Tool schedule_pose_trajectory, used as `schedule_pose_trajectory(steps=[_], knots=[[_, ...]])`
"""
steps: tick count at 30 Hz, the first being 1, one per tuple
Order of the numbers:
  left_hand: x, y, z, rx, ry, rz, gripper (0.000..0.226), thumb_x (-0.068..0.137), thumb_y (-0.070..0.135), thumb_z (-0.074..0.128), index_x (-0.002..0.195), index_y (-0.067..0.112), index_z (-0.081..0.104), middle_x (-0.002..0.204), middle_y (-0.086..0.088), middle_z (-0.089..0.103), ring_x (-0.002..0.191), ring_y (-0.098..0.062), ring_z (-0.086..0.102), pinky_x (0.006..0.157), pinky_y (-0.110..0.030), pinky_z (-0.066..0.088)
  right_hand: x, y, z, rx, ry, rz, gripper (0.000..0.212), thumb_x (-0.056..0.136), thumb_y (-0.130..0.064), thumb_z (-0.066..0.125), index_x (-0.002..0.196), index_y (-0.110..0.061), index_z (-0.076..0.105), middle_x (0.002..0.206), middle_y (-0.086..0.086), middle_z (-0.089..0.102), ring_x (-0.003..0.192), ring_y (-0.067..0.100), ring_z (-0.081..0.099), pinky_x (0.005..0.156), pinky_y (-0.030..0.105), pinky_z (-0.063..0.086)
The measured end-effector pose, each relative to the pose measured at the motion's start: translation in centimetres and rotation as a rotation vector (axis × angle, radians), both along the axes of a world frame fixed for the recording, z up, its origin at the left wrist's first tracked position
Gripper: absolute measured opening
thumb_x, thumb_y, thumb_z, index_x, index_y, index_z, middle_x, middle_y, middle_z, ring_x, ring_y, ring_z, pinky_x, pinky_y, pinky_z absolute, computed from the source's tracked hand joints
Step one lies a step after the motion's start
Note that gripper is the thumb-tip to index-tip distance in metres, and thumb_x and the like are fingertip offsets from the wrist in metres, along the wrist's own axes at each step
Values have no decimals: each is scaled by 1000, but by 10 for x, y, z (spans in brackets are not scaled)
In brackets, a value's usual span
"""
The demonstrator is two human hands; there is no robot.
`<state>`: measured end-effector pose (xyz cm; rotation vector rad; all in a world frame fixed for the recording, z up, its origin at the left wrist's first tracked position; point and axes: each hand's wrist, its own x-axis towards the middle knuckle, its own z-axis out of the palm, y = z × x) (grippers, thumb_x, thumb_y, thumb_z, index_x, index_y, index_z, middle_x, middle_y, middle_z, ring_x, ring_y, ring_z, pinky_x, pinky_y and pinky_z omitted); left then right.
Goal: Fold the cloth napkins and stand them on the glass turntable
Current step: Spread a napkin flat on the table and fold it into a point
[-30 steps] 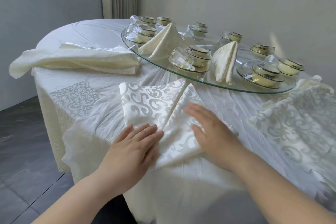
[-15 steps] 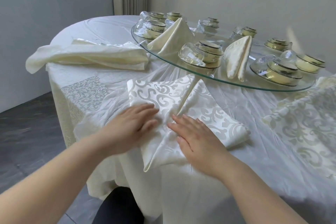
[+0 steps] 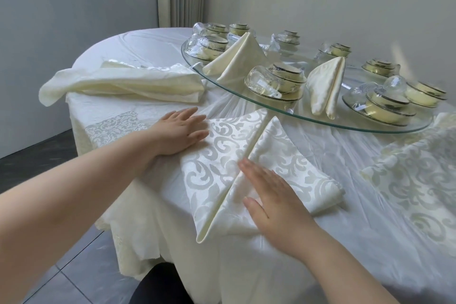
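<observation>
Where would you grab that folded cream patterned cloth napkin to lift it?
Probably pinch the cream patterned cloth napkin at its pointed near tip, coming from the person's side: that tip curls off the white tablecloth, while the rest lies flat, the right hand pressing it, the left hand at its edge.

Restaurant dining room: clothed round table, glass turntable, stacked bowls

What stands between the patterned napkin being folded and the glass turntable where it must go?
Nothing lies on the tablecloth between the patterned napkin and the glass turntable. On the glass, a bowl set, a tipped glass and a standing napkin crowd the near edge.
</observation>
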<state>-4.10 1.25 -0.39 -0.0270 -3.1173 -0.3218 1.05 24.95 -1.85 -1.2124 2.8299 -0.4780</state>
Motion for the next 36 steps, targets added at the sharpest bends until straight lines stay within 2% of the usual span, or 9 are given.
schedule_pose_trajectory(steps=[4,7,12,15,18,23,29,32,36], knots=[[43,-6,6,137,236,-147,101,62,90,9,140,29,33,149,9,18,140,-13,16,110,-27,8,-2,5,-10,-400,232,-63,49,80,-38,37,126,-26,46,125,-10,51,114,-1,35,101,14,22],[91,-7,-4,137,364,-447,78,74,83,26,134,36,42,139,15,32,133,9,20,111,-27,17,-3,4,-13,-477,272,-91,30,80,-31,42,87,-13,65,82,-3,66,86,9,47,74,16,39],[124,15,-32,-71,409,-575,72,78,65,42,142,39,20,137,14,41,137,7,13,111,-23,13,4,3,-7,-416,336,-94,29,77,-37,46,78,-15,66,74,-5,66,82,10,47,73,19,34],[120,22,-33,4,402,-573,41,95,50,27,129,31,40,126,8,58,124,-2,39,107,-21,18,17,12,-2,-277,266,-36,52,76,-57,40,99,-18,65,98,-6,67,102,8,42,86,9,30],[117,27,-31,118,376,-541,41,97,46,18,121,29,46,120,8,61,116,-4,45,104,-18,20,31,25,-8,-50,387,-11,65,81,-74,17,111,-29,53,111,-11,64,108,3,50,97,23,30],[119,35,-22,90,460,-504,48,70,29,42,118,28,47,107,5,68,103,-5,48,101,-11,18,36,14,-10,-162,463,18,47,68,-49,44,108,-25,48,99,-10,67,95,3,47,93,25,31],[118,46,-10,210,553,-509,34,75,25,44,96,25,71,90,9,72,87,-6,56,85,-8,35,34,1,-1,-255,422,-28,28,67,-32,43,77,-24,68,67,-15,66,58,8,59,61,14,39],[118,51,6,326,517,-421,37,75,40,38,94,31,69,97,16,66,85,-7,56,69,-17,43,38,4,14,-315,300,-85,21,71,-29,44,73,-22,63,54,-13,51,58,10,44,53,19,28],[120,63,55,395,523,-427,61,72,52,36,85,3,70,75,-5,69,77,-13,52,61,-17,36,42,16,58,-403,114,-145,33,88,-19,50,57,-17,39,48,-4,38,51,11,33,50,23,26]])
